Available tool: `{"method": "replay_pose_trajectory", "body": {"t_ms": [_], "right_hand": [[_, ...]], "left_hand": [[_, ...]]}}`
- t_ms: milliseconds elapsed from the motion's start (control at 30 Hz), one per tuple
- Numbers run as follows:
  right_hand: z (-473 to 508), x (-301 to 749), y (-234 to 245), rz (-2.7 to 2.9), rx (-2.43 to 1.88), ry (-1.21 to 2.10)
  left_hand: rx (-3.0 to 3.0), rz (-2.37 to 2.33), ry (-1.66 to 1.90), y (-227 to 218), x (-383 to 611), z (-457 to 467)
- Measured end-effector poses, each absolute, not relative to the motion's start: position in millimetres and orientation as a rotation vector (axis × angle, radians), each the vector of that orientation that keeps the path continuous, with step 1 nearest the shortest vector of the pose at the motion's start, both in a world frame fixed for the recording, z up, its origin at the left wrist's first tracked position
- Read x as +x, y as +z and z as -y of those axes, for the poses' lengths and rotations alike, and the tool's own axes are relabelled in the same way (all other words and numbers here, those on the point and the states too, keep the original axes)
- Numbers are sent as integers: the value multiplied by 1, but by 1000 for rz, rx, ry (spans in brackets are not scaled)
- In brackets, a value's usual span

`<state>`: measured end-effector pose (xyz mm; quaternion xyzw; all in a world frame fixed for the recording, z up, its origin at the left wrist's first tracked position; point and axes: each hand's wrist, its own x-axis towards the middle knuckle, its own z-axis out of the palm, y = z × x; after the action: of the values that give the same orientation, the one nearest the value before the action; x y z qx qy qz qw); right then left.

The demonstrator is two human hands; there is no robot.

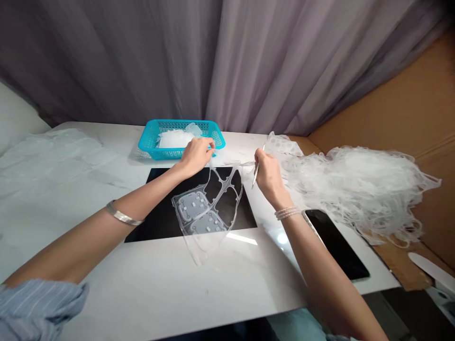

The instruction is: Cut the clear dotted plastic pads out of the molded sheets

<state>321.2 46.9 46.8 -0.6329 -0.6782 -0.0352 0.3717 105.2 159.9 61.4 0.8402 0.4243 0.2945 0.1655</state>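
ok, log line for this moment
left hand: by blue basket | right hand: holding slim metal tool | clear sheet: partly over black mat

A pleated grey-purple curtain (159,61) hangs across the far side, beside a pale wall surface (16,109) at far left. Brown cardboard (401,90) stands along the right. A smartphone (337,244), its screen dark, lies on the right of the glossy white tabletop (249,279).

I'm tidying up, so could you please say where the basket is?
In the head view, the basket stands left of centre, behind the black mat and by the left hand.
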Motion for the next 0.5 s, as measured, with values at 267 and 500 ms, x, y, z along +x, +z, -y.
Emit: {"method": "replay_pose_trajectory", "body": {"t_ms": [267, 500], "right_hand": [[-55, 346, 46, 1517, -1646, -204], [20, 286, 52, 1331, -1631, 191]], "left_hand": [[2388, -937, 832, 58, 113, -146], [2687, -618, 538, 22, 33, -28]]}}
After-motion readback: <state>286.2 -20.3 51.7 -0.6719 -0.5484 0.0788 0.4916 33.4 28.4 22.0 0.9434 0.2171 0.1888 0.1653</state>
